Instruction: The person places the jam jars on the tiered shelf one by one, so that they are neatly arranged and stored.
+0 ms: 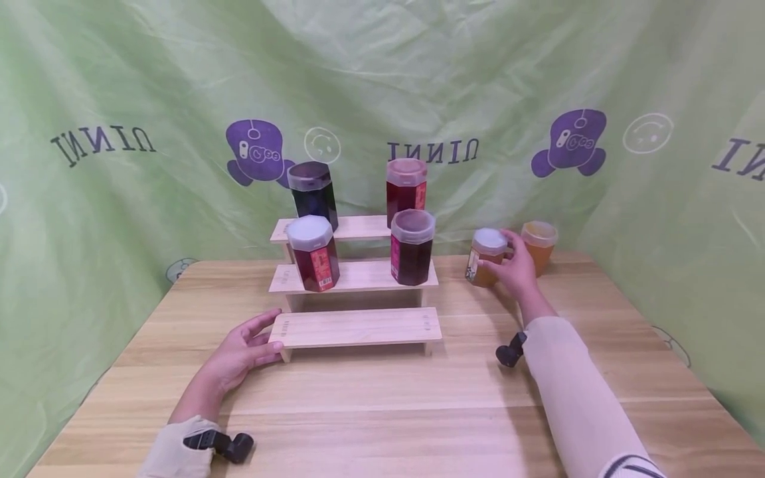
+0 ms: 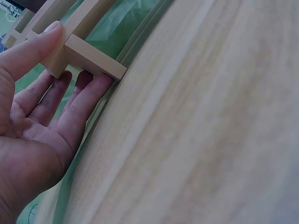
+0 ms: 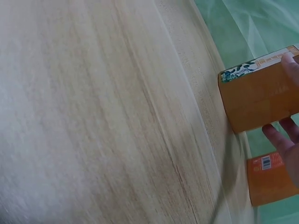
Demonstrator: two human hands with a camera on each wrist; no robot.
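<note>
Pinched between thumb and fingers of the right hand [image 1: 515,267], right of the stepped wooden rack [image 1: 358,328] and near the far edge of the desk [image 1: 382,411]: an amber jar [image 1: 487,249], just left of a second amber jar [image 1: 542,247]. Resting on the desk or slightly clear of it, cannot tell. Gripped at the left end of the lowest step by the left hand [image 1: 242,352]: the rack. Likely heavy for its size if full, stiff-walled, smooth enough to slip, probably plastic and so not very fragile. Best held around the body, across opposite flat faces, rather than by the white lid [image 1: 489,238] (possibly only loosely seated). Visible from the right wrist alone: a barcode [image 3: 266,162] on the second jar. From the left wrist: fingertips against the wooden support [image 2: 93,58] beneath the step, mostly hidden from the head view. From the head alone: both amber jars' lids.
</note>
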